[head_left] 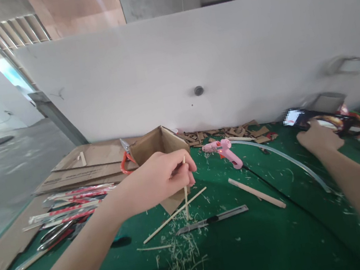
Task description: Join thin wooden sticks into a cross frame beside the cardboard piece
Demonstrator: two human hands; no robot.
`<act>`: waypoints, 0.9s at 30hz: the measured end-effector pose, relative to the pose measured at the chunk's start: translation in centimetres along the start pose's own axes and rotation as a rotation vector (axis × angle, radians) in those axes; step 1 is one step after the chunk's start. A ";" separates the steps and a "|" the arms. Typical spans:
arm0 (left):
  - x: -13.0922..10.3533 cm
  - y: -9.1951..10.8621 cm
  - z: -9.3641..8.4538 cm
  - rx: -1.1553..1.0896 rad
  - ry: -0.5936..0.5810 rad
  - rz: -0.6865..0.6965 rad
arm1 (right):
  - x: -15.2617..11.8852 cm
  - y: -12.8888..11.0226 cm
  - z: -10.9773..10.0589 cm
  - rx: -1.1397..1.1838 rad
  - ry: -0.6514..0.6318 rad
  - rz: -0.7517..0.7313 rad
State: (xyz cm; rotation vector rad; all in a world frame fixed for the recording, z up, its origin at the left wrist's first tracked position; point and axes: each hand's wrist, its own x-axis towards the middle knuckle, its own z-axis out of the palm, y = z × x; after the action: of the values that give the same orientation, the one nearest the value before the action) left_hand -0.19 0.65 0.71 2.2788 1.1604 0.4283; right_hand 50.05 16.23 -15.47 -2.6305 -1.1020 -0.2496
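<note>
Near the middle, my left hand [169, 176] is closed on a thin wooden stick [187, 203], which points down toward pale shavings [183, 259] on the green table. A second thin stick [170, 222] lies slanted behind its lower end. Just to the right is a grey utility knife [224, 215], lying flat. My right hand [320, 139] reaches to the far right and touches a dark, shiny object beside a lit screen [293, 117]; what its fingers hold is hard to make out. A pink glue gun [226, 150] rests between the hands, with a thicker rod [257, 192] in front of it.
A cardboard box [157, 143] stands behind my left hand, with orange-handled scissors [127, 160] at its left. Wrapped sticks [71, 208] and cardboard sheets [85, 169] lie left. Cardboard scraps [235, 132] line the white partition [169, 72]. A black cord [291, 201] crosses the right side.
</note>
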 end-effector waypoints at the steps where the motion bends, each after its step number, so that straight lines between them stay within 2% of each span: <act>1: 0.0 0.0 0.0 0.004 0.001 -0.002 | 0.0 0.0 0.0 0.011 0.019 0.025; 4: -0.1 0.1 0.1 0.017 0.000 -0.002 | -0.4 0.1 -0.2 0.035 0.065 0.077; 18: -0.2 0.4 0.1 0.017 -0.008 0.006 | -1.2 -0.2 -1.2 0.092 0.048 0.142; 27: -0.3 0.6 0.1 0.015 -0.003 0.007 | -0.8 0.0 -0.8 0.058 0.025 0.086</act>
State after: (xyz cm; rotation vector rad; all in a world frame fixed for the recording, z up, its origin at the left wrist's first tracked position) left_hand 0.08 0.12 0.98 2.2963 1.1579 0.4200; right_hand 49.45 15.48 -14.93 -2.6087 -0.9702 -0.2283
